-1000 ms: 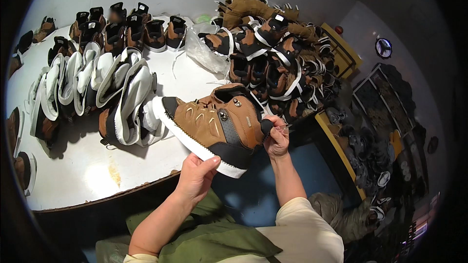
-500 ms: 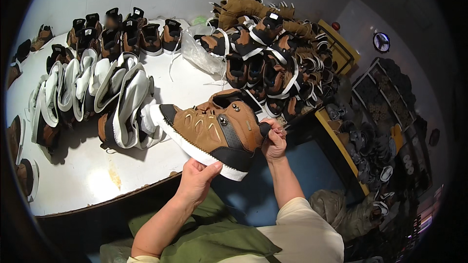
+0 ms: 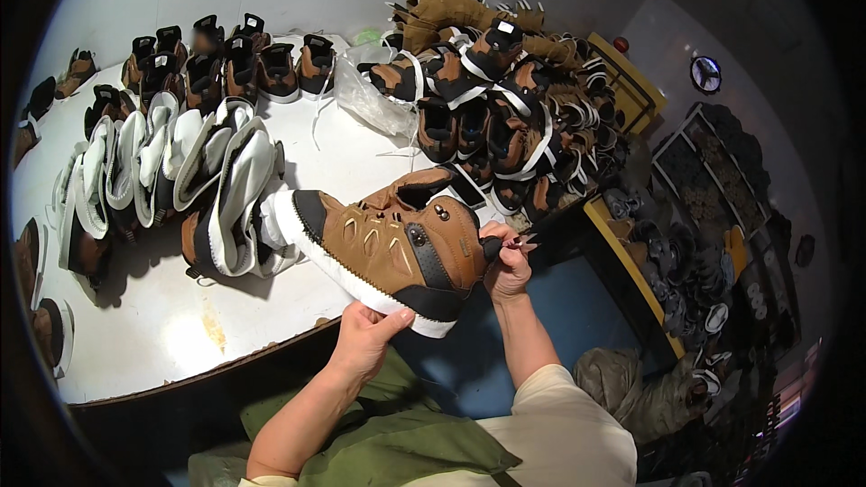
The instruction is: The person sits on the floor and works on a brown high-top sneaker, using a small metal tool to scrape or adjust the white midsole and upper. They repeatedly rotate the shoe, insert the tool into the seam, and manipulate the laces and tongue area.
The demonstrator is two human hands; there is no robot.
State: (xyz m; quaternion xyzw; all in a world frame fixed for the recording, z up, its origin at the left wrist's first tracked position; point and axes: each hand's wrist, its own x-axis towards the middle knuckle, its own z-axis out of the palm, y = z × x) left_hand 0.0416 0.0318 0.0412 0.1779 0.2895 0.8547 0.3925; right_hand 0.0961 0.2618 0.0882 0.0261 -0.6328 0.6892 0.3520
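A brown and black boot upper [image 3: 388, 248] with a white lower band and a jagged stitched edge is held up over the table's front edge, toe toward the left. My left hand [image 3: 365, 338] is closed on the white band near the heel, thumb on the near side. At the ankle end, my right hand [image 3: 508, 272] pinches the black collar. A small pointed tool [image 3: 520, 244], perhaps thread snips, pokes out from those right fingers; its exact kind is unclear. Just left of the toe, several similar uppers [image 3: 236, 207] lie sideways, pale insides showing.
On the white table [image 3: 171, 334], rows of brown and black boots [image 3: 239, 68] stand at the back. A large heap of boots [image 3: 505, 126] with white straps rises at the right, beside a clear plastic bag [image 3: 374, 108]. Yellow-edged shelving [image 3: 631, 271] with more shoes stands farther right.
The boot upper has shifted slightly. The pointed tool now shows more plainly at my right fingers. Both hands keep their grip on the upper.
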